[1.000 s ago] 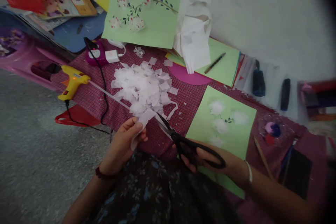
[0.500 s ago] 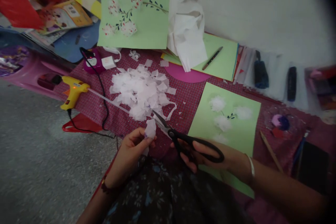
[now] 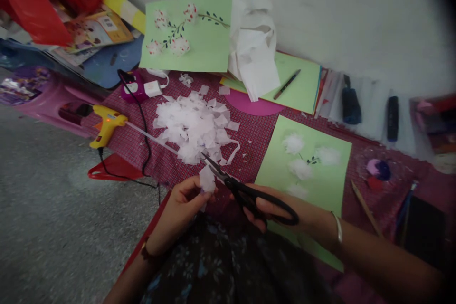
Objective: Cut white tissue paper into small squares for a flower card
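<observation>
Between the thumb and fingers of my left hand (image 3: 187,202) is a small piece of white tissue paper (image 3: 207,179), held upright. My right hand (image 3: 274,204) grips black-handled scissors (image 3: 230,181) by their loops. The blades point up and left, close beside the paper; whether they touch it I cannot tell. Just beyond the scissor tips lies a heap of cut white paper pieces (image 3: 194,123). To the right, partly under my right forearm, a green sheet (image 3: 270,161) bears fluffy white paper flowers (image 3: 301,168) and a small drawn stem.
A yellow glue gun (image 3: 107,126) with its cord sits at the table's left edge. Behind the heap are a purple socket block (image 3: 132,88), a green flower picture (image 3: 213,47), crumpled white tissue (image 3: 254,57) and a pen (image 3: 287,84). A pencil (image 3: 366,209) lies at right.
The view has shifted slightly, so the table items appear a little lower. The scissor blades look more closed, and the white paper in my left hand is turned broader toward me.
</observation>
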Motion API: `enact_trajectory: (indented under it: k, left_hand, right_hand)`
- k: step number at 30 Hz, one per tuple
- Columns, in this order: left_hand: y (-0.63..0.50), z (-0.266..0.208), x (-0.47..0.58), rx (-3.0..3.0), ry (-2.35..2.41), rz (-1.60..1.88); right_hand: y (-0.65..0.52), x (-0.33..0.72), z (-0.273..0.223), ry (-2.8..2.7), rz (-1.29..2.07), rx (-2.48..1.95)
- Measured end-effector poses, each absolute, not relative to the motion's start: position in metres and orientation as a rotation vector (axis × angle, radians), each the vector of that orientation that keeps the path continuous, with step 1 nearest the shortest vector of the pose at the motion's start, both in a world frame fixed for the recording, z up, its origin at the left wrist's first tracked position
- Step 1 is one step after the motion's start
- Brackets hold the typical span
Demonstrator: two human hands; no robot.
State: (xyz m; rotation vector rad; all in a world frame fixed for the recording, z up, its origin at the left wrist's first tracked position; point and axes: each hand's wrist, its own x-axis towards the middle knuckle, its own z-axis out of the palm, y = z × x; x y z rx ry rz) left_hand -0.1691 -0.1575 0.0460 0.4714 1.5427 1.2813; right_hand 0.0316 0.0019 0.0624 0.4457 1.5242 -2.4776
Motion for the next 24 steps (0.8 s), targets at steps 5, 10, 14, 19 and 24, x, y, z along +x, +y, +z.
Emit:
enact_trajectory:
  k: [5, 10, 14, 19, 24]
  left_hand:
    - [-0.156, 0.050, -0.169, 0.519, 1.531, 1.303]
    - [-0.158, 0.051, -0.168, 0.611, 1.475, 1.340]
    - [-0.157, 0.050, -0.168, 0.650, 1.471, 1.343]
    - [-0.155, 0.050, -0.166, 0.661, 1.453, 1.340]
    - [-0.155, 0.047, -0.165, 0.467, 1.374, 1.419]
  right_hand:
    - [0.003, 0.034, 0.060, 1.613, -2.383, 0.486]
    - [0.001, 0.039, 0.060, 1.660, -2.324, 0.531]
    - [0.001, 0.042, 0.061, 1.698, -2.317, 0.539]
    - [-0.001, 0.044, 0.062, 1.673, -2.338, 0.592]
    - [-0.002, 0.050, 0.064, 1.716, -2.345, 0.685]
